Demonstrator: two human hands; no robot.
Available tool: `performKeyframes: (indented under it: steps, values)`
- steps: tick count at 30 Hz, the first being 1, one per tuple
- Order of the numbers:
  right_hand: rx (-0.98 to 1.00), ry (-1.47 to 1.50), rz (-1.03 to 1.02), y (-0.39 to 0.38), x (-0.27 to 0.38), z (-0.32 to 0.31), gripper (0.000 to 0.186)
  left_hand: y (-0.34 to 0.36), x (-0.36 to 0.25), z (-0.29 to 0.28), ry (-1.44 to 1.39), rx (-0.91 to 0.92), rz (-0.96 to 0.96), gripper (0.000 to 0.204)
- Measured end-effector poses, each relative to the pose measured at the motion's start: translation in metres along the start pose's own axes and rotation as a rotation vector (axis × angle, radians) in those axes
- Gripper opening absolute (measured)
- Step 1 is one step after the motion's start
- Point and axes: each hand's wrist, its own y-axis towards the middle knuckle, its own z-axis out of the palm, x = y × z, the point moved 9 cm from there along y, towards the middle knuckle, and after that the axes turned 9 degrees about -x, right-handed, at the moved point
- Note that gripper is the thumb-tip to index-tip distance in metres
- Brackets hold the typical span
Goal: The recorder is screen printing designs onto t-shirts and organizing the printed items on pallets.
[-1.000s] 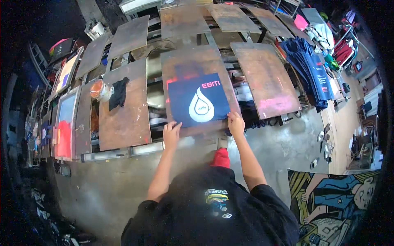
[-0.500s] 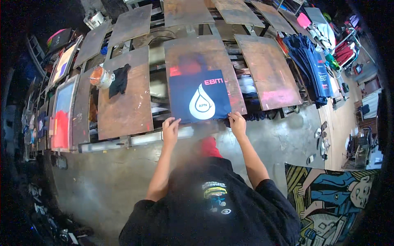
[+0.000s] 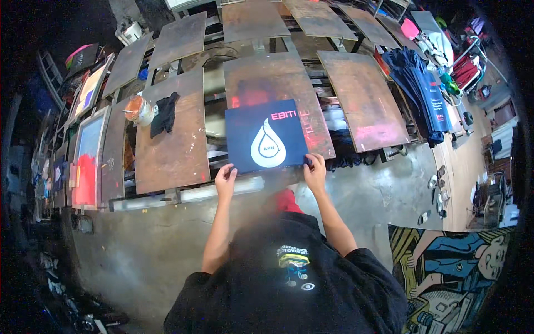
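Observation:
A navy fabric piece (image 3: 239, 133) printed with a white drop shape and pink lettering lies over the near part of a stained brown board (image 3: 261, 69). My left hand (image 3: 225, 179) pinches its near left corner. At the near right corner, my right hand (image 3: 315, 168) grips the edge between thumb and fingers. The near edge of the fabric reaches the board's front edge. Pink lettering marks show on the board just right of the fabric. Whether the fabric is flat or slightly lifted I cannot tell.
On the board to the left stand a tub of orange-red ink (image 3: 139, 110) and a black rag (image 3: 164, 116). Farther left leans a framed screen (image 3: 86, 161) with red on it. A stack of navy fabric (image 3: 428, 97) hangs on the right. Shoes (image 3: 434, 182) lie on the floor.
The navy fabric has shifted slightly left across the board, with both hands moving along at its corners. More of the pink marks on the board now show to its right.

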Motion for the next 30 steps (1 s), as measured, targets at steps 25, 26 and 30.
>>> performKeyframes:
  steps: [25, 26, 30]
  values:
    - [-0.012, -0.108, 0.275, 0.003, -0.029, 0.017, 0.02, -0.005, -0.002, -0.008, 0.175, -0.174, 0.075, 0.018]
    - [-0.008, -0.106, 0.27, 0.003, -0.025, 0.018, 0.02, -0.006, -0.003, -0.011, 0.227, -0.201, 0.126, 0.018]
    - [0.041, -0.093, 0.3, 0.002, -0.022, 0.022, 0.02, -0.001, 0.002, -0.014, 0.148, -0.241, 0.123, 0.017]
